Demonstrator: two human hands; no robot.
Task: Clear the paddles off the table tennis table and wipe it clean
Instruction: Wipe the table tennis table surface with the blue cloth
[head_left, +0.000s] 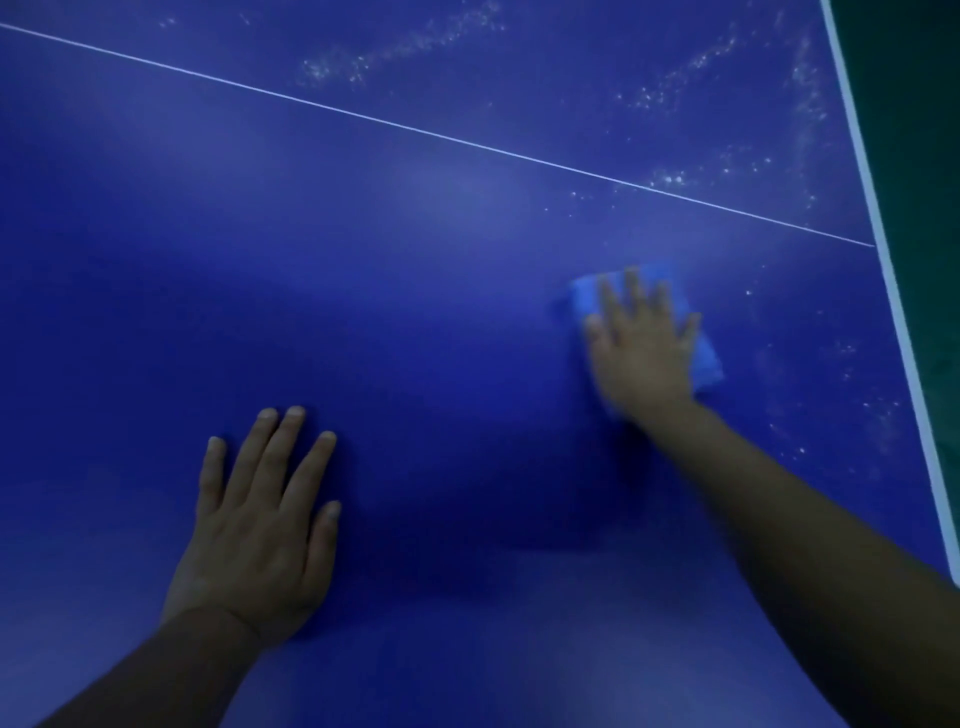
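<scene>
The blue table tennis table (415, 291) fills the view. My right hand (641, 345) lies flat, fingers spread, pressing a folded light blue cloth (707, 366) onto the table at the right; the hand looks motion-blurred. Flat on the bare surface at the lower left rests my left hand (260, 525), fingers straight and holding nothing. White dusty specks (670, 179) lie beyond and to the right of the cloth. No paddle is in view.
A thin white centre line (415, 130) crosses the table diagonally. The white-striped table edge (883, 244) runs down the right side, with dark green floor (924, 130) beyond it. More white specks (363, 57) streak the far part of the table.
</scene>
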